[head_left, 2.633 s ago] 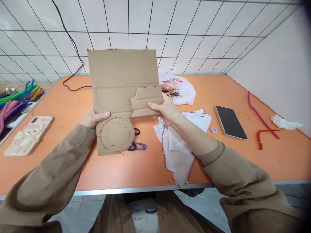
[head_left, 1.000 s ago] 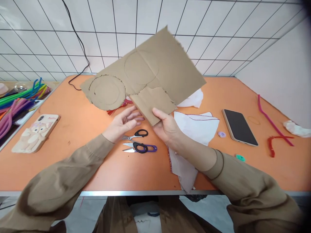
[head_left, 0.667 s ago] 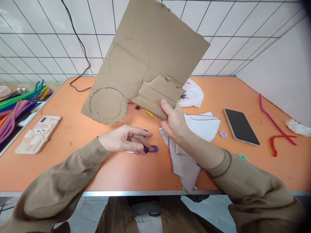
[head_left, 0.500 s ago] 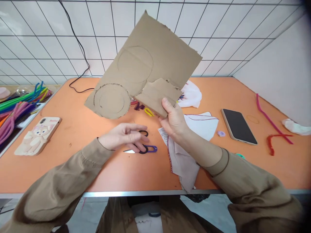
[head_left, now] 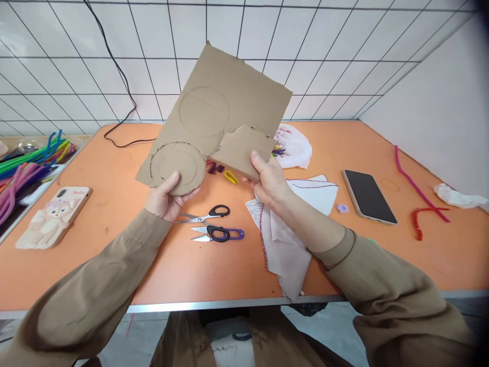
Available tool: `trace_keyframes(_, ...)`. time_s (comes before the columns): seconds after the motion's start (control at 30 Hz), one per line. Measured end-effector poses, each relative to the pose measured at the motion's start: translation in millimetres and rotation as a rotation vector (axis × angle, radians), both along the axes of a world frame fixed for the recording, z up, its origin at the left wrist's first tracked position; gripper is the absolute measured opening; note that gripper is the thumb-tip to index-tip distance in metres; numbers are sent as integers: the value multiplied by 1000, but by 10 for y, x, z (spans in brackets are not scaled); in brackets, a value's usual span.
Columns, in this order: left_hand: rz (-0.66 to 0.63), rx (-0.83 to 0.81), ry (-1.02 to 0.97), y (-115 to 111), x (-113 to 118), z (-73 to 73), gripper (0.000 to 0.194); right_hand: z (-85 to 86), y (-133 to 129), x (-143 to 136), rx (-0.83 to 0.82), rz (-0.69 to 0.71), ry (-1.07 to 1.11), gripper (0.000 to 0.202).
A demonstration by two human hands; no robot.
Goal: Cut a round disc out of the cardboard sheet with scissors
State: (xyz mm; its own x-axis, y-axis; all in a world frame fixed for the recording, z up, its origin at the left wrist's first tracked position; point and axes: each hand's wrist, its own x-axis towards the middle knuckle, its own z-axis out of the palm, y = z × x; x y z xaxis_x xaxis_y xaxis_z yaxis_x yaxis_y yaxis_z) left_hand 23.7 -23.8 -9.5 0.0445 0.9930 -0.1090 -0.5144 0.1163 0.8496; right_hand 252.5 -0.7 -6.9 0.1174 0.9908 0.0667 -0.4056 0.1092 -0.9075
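A brown cardboard sheet (head_left: pixel 252 92) is held tilted up above the table, with a drawn circle near its middle. At its lower left is a round part with a cut edge, a cardboard disc (head_left: pixel 187 165). My left hand (head_left: pixel 166 196) grips this lower left part, thumb on its face and fingers beneath. My right hand (head_left: pixel 269 178) is closed on the sheet's torn lower right portion. Below the cardboard lie open scissors (head_left: pixel 214 213) with black handles and purple thread snips (head_left: pixel 237 234), partly overlapping. White cloth (head_left: pixel 290 244) with dark red stitched edges lies under my right forearm.
On the left are a phone in a cartoon case (head_left: pixel 55 216) and a box of colourful pipe cleaners (head_left: pixel 23 178). To the right lie a dark-screened phone (head_left: pixel 370 196), a purple button (head_left: pixel 342 208) and red pipe cleaners (head_left: pixel 418 224). A white plastic bag (head_left: pixel 296 148) sits behind.
My left hand has risen from over the scissors and taken hold of the cardboard's lower left part. The sheet has shifted left, its top corner lower. The scissors are now uncovered.
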Motion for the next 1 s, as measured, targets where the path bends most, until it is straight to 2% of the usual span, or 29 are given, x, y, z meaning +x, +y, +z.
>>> trace_keyframes(0.17, 86, -18, 4, 37, 16, -44, 48, 52, -76, -25, -58, 186, 77, 55)
trace_keyframes(0.27, 155, -48, -26, 60, 19, 0, 37, 23, -109, -43, -106, 271, -16, 52)
trace_keyframes(0.3, 180, -68, -42, 64, 23, 24, 35, 7, -126, -54, -109, 297, -126, 47)
trace_keyframes(0.37, 223, -115, -78, 66, 37, 78, 33, -23, -186, -90, -65, 349, -484, 34)
trace_keyframes(0.43, 257, -148, -101, 59, 58, 128, 34, -30, -283, -146, 89, 390, -941, 14)
trace_keyframes(0.47, 269, -155, -110, 53, 69, 147, 34, -22, -342, -179, 182, 466, -1141, 11)
trace_keyframes(0.5, 276, -158, -118, 46, 80, 160, 34, -8, -404, -212, 266, 541, -1298, 12)
trace_keyframes(0.57, 283, -154, -134, 33, 97, 169, 35, 31, -517, -272, 365, 599, -1500, 18)
trace_keyframes(0.63, 283, -150, -152, 26, 107, 162, 34, 69, -597, -312, 389, 584, -1645, 25)
trace_keyframes(0.77, 285, -141, -176, 27, 114, 134, 32, 109, -644, -332, 376, 580, -1801, 29)
trace_keyframes(1.0, 292, -177, -228, 26, 140, 134, 32, 70, -628, -331, 429, 717, -1775, 21)
